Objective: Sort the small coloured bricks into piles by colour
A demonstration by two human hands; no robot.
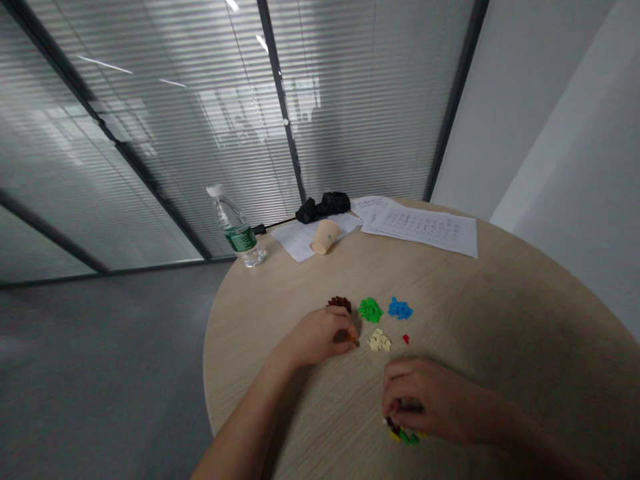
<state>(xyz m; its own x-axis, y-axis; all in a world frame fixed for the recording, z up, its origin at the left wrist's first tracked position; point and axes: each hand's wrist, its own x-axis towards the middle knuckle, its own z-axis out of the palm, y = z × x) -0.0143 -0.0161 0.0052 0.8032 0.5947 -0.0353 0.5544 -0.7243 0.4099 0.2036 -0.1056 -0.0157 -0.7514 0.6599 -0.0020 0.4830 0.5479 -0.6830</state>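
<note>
My left hand (320, 337) rests on the table with its fingers curled over a few small orange-brown pieces (353, 342), most of them hidden. Just behind it lies a pile of dark brown pieces (340, 303). Beside its fingertips are cream pieces (380, 341), with green pieces (370, 310) and blue pieces (400, 309) farther back. A tiny red piece (406, 339) lies to their right. My right hand (425, 400) bends over a mixed pile (407, 438) of green, yellow, dark and white pieces, thumb and fingers closed together. What its fingertips pinch is hidden.
A water bottle (240, 233) with a green label stands at the round table's (235, 327) back left edge. A paper cup (325, 237) lies on its side on a sheet, near a black bundle (325, 205) with a cord. Printed papers (420, 228) lie behind right.
</note>
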